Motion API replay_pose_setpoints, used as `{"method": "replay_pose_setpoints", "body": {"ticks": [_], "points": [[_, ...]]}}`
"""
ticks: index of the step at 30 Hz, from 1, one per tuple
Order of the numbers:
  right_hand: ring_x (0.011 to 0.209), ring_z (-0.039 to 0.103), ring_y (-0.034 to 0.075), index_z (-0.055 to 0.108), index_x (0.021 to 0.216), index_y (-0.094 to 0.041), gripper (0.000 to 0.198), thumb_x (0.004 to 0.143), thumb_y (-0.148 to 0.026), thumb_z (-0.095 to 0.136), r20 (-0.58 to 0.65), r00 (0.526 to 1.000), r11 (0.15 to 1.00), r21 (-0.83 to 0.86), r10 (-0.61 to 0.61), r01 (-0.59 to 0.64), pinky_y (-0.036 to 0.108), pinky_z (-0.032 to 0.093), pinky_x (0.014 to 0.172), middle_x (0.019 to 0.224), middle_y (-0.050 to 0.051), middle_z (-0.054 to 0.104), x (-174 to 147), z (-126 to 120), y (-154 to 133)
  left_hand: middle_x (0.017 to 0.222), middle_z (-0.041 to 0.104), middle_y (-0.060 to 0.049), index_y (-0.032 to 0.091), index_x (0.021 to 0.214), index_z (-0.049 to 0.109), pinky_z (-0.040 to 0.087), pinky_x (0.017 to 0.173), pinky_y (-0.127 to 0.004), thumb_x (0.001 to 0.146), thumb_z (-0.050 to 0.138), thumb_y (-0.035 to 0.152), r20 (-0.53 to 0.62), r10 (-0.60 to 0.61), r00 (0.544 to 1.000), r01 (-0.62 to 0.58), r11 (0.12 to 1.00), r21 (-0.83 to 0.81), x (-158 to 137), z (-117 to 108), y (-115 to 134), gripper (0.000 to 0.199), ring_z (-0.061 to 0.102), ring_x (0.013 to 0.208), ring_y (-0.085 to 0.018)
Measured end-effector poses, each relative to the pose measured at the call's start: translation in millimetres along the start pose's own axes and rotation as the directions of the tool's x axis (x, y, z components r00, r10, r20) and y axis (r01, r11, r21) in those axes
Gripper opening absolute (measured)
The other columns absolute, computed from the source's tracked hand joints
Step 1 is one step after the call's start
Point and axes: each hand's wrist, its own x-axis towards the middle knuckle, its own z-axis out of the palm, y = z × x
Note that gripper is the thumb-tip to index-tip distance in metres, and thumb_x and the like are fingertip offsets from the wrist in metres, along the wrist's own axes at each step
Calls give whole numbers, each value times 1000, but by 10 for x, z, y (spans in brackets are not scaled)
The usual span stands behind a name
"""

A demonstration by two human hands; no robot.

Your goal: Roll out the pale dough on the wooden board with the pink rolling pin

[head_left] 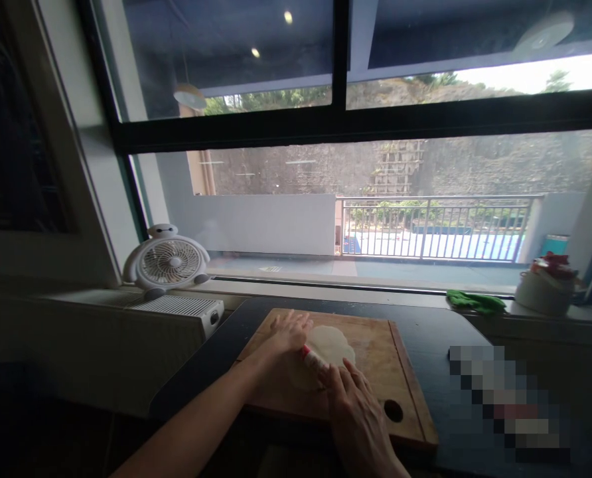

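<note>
A flat, pale round of dough (333,340) lies on a wooden cutting board (370,372). Across it runs a rolling pin (314,360), whose visible middle looks whitish with a red band. My left hand (291,330) rests over the pin's far left end, fingers bent over it. Over the near right end lies my right hand (353,398), its fingers reaching forward and the palm low on the board. Both hands hide the pin's ends. The dough's near left part shows dimly beneath the pin.
The board sits on a dark table (425,332). A white fan (171,261) stands on a white unit (196,312) at left. A green cloth (475,301) and a pale pot (545,292) are on the sill. A blurred-out object (510,405) lies at right.
</note>
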Motion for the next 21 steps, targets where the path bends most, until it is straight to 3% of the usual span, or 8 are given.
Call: {"method": "replay_pose_setpoints", "body": {"ticks": [4, 7, 9, 12, 17, 21], "points": [[121, 43, 24, 52, 119, -19, 38, 85, -9, 40, 22, 1000, 1000, 19, 0, -1, 35, 33, 101, 108, 6, 61, -52, 16, -78, 147, 29, -7, 23, 141, 31, 9, 109, -50, 93, 17, 45, -3, -68, 998, 68, 997, 18, -463, -20, -243, 55, 16, 138, -24], [124, 39, 24, 51, 121, -21, 38, 86, -11, 39, 34, 999, 999, 43, -21, 19, 38, 27, 104, 109, 5, 61, -53, 4, -69, 148, 26, -6, 23, 143, 25, 8, 110, -48, 92, 15, 49, -24, -81, 996, 81, 997, 3, -577, -2, -300, 59, 12, 138, -22], [125, 37, 24, 53, 116, -25, 33, 89, -15, 38, 54, 999, 998, 60, -10, 7, 39, 24, 105, 106, 3, 62, -9, -46, -24, 149, 25, -6, 23, 144, 24, 7, 110, -49, 92, 14, 50, -5, -86, 996, 86, 996, -5, -468, 9, -244, 59, 12, 138, -23], [126, 36, 24, 59, 105, -26, 28, 93, -26, 34, 99, 992, 996, 39, 74, -78, 40, 24, 105, 107, 3, 62, 106, -125, 136, 149, 25, -6, 23, 142, 28, 6, 108, -54, 91, 17, 51, 49, -96, 994, 97, 995, -16, -84, 23, -22, 59, 12, 138, -28], [127, 36, 25, 61, 105, -23, 35, 95, -32, 29, 139, 970, 979, -74, 201, -192, 42, 25, 103, 116, 6, 60, 228, -82, 546, 139, 42, -13, 18, 136, 39, 10, 105, -60, 91, 19, 53, 8, -103, 995, 103, 994, -28, 570, 70, 473, 60, 21, 134, -33], [126, 37, 26, 60, 110, -22, 38, 95, -33, 28, 111, 969, 972, -109, 219, -208, 42, 25, 102, 117, 6, 60, 213, -3, 666, 135, 47, -13, 19, 133, 43, 13, 107, -55, 92, 19, 51, -30, -59, 998, 58, 998, -38, 690, 110, 620, 58, 21, 134, -31]]}}
